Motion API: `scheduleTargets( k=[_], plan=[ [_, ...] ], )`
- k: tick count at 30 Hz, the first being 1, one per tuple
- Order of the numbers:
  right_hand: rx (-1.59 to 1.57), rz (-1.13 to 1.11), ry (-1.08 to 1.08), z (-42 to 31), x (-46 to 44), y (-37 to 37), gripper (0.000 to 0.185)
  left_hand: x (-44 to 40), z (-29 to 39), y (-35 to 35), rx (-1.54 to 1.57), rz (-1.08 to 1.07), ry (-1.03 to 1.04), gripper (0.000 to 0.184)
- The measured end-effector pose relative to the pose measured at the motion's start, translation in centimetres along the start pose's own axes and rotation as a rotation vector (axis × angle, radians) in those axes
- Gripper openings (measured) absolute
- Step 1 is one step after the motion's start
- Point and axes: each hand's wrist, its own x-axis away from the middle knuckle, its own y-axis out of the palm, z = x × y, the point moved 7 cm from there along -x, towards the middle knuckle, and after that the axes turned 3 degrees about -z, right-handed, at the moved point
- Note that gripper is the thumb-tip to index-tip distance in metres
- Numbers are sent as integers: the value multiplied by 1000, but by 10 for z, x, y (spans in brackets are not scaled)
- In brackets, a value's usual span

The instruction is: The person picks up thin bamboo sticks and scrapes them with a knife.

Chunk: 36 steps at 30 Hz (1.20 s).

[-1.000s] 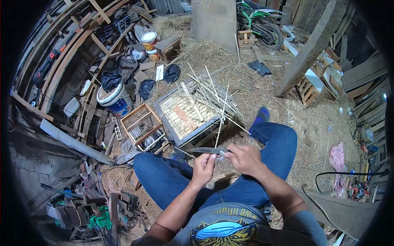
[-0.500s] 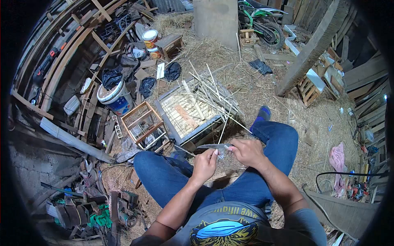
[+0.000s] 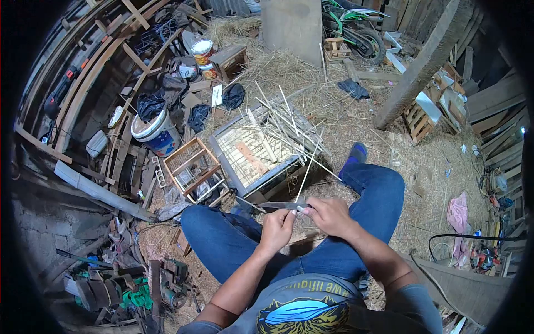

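Note:
My right hand (image 3: 329, 216) is closed around a knife (image 3: 277, 205), whose blade points left across the front of my left hand. My left hand (image 3: 277, 228) is closed, thumb and fingers pinching the near end of a thin pale stick (image 3: 305, 179) just under the blade. The stick slants away from me toward a low table (image 3: 253, 188). Both hands are close together above my lap. On the table lies a pile of thin sticks (image 3: 289, 125), next to a reddish-brown piece of wood (image 3: 250, 157) and a longer pale strip (image 3: 266, 142).
Left of the table stands a small wooden cage-like frame (image 3: 193, 170). Beyond it is a white-and-blue bucket (image 3: 157, 133) with a black plastic bag. A slanted wooden post (image 3: 420, 69) rises at the right. A pink cloth (image 3: 458, 214) hangs farther right. Straw and shavings cover the floor.
The thin stick now extends from my hands up past the table's edge. The knife has shifted slightly left and away from me, and both hands have moved a little.

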Motion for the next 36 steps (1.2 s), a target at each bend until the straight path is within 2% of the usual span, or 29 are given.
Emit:
scheduleTargets(
  k=[2,3,5,9,11,12,14,16,17,18,20,22,24,25,27,28,29,30,31,32,34,36],
  plan=[
    [-19,9,-3,5,-2,-6,28,0,-9,6,10,-110,-103,25],
    [22,-3,5,9,-3,-10,28,0,-5,8,11,-116,-98,25],
    [56,0,-3,19,-4,-11,28,0,8,7,227,-68,-12,30],
    [117,-23,26,32,-8,-12,32,3,-14,14,284,-92,-78,31],
    [181,-68,299,69,-16,-25,37,8,-20,12,213,-118,-78,30],
    [254,47,248,75,-18,-37,40,11,-20,10,210,-114,-79,30],
    [280,31,250,85,-14,-35,39,18,-19,11,124,-143,-81,29],
    [222,-11,97,49,-7,-16,39,14,-18,12,118,-103,-14,28],
    [180,-137,117,41,-6,-3,41,12,-16,13,100,-124,-42,28],
    [181,-138,118,44,-7,-3,41,11,-15,13,83,-144,-71,28],
    [185,36,67,54,-15,-19,43,14,-14,9,89,-152,-65,28],
    [239,59,273,103,-28,-39,46,23,-17,8,87,-175,-59,29],
    [204,130,284,123,-32,-58,50,28,-24,8,215,-155,-103,30],
    [207,132,280,118,-34,-57,50,24,-23,8,217,-151,-99,30],
    [-188,118,265,91,-28,-34,53,22,-20,4,227,-117,-58,32],
    [-283,62,253,70,-23,-19,55,20,-20,4,229,-112,-63,32],
    [-337,0,219,46,-17,-9,50,19,-26,9,446,-155,-172,31],
    [-282,-43,96,29,-13,1,46,17,-30,15,662,-196,-280,30],
    [-195,-83,76,11,-10,0,38,15,-21,15,723,-224,-297,27],
    [-198,-83,76,6,-8,6,38,15,-14,12,721,-224,-299,27],
    [-248,-5,-41,-6,-3,8,24,17,-12,10,758,-223,-406,28],
    [-203,8,-61,-11,1,2,21,16,-19,11,723,-205,-338,27]
  ],
)
